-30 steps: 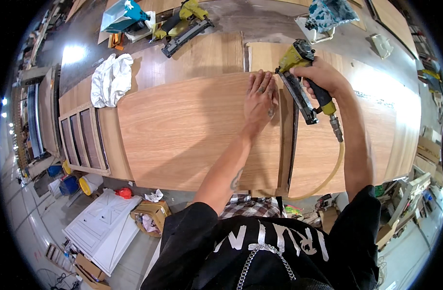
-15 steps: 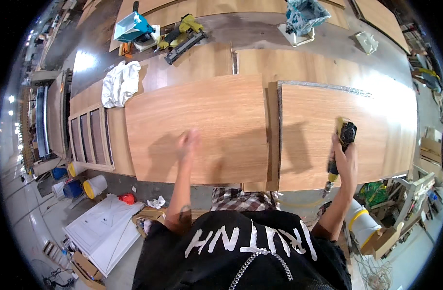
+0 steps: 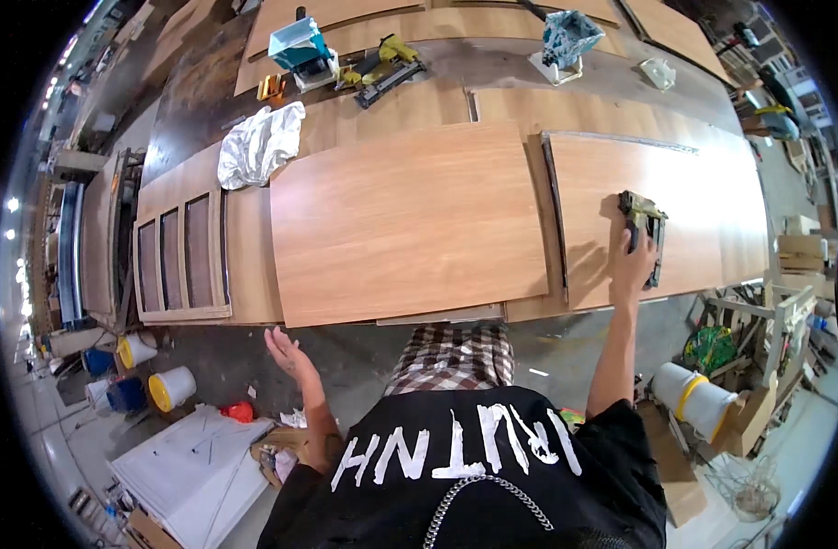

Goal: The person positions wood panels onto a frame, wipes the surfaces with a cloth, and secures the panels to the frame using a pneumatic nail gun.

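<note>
My right hand (image 3: 635, 263) is wrapped round the handle of a yellow-and-black nail gun (image 3: 657, 224), which lies over the right wooden panel (image 3: 588, 197). Whether the gun's full weight rests on the wood, I cannot tell. My left hand (image 3: 291, 355) is empty, its fingers stretched out, just off the bench's front edge. The nearest thing to it is the lower left corner of the middle wooden panel (image 3: 410, 229). That panel lies flat, with a slatted wooden frame (image 3: 183, 256) to its left.
Behind the panels are a white cloth (image 3: 261, 145), another yellow-and-black nail gun (image 3: 390, 71), a teal container (image 3: 297, 44) and a blue-smeared container (image 3: 570, 38). White buckets (image 3: 693, 400) and a wooden rack (image 3: 785, 320) stand at the right. A white board (image 3: 195, 467) lies lower left.
My left hand has moved from over the middle panel back past the front edge. My right hand has turned the nail gun and brought it down over the right panel.
</note>
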`<action>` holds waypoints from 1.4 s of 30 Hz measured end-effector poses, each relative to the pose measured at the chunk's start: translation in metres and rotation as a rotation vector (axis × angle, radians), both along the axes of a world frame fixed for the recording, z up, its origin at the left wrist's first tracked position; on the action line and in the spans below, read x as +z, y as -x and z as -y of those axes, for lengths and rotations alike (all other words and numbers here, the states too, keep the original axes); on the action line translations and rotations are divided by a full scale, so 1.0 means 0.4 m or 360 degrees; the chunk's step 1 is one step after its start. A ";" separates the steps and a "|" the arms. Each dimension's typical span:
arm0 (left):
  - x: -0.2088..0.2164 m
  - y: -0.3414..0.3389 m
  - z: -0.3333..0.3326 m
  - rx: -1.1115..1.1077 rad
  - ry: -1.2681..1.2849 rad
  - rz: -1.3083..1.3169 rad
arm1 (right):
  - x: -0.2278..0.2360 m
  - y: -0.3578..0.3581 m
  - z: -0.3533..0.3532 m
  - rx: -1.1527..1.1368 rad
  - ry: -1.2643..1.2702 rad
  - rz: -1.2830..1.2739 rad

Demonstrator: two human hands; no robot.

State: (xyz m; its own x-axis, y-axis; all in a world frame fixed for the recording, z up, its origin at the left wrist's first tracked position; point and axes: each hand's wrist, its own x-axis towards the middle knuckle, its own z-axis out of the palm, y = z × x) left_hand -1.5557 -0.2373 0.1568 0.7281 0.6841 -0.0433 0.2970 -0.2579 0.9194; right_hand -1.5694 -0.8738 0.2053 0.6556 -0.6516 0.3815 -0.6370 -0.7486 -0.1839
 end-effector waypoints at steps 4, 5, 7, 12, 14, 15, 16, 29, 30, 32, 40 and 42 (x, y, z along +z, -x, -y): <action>-0.020 0.009 -0.001 -0.0270 0.0124 -0.0010 | -0.054 0.137 -0.267 0.0276 -0.0883 0.0394; -0.026 0.007 0.005 -0.0310 0.0188 -0.0008 | -0.062 0.161 -0.330 0.0197 -0.0962 0.0443; -0.042 -0.004 -0.003 -0.0311 0.0219 0.0012 | -0.090 0.195 -0.414 0.0064 -0.1086 0.0530; -0.022 -0.011 0.019 -0.0224 0.0331 0.0013 | -0.108 0.173 -0.453 -0.0055 -0.1305 0.0644; -0.035 -0.013 0.008 -0.0214 0.0321 0.0005 | -0.102 0.165 -0.466 -0.0040 -0.1374 0.0717; -0.031 -0.018 0.002 -0.0226 0.0317 0.0023 | -0.088 0.157 -0.470 0.0007 -0.1372 0.0727; -0.012 -0.013 -0.002 -0.0200 0.0324 0.0038 | -0.079 0.143 -0.482 0.0073 -0.1378 0.0737; -0.052 0.072 -0.089 0.0002 0.0551 0.0094 | -0.150 0.289 -0.547 -0.0117 -0.1849 0.1243; -0.044 0.074 -0.094 0.0010 0.0590 0.0073 | -0.150 0.305 -0.550 -0.0213 -0.1949 0.1280; -0.043 0.079 -0.136 0.0108 0.0737 0.0089 | -0.166 0.331 -0.554 -0.0330 -0.2045 0.1301; -0.007 0.085 -0.150 0.0670 0.1974 0.0507 | -0.054 0.321 -0.511 -0.0769 -0.2701 0.1230; -0.007 0.092 -0.176 0.0310 0.2112 0.0747 | 0.029 0.317 -0.484 -0.0647 -0.2625 0.1282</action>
State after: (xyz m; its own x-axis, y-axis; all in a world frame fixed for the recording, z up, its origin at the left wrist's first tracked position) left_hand -1.5927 -0.1668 0.1540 0.7547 0.4167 -0.5068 -0.1682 0.8694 0.4645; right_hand -1.6961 -0.6802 0.2170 0.3939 -0.6868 -0.6108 -0.1122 0.6236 -0.7736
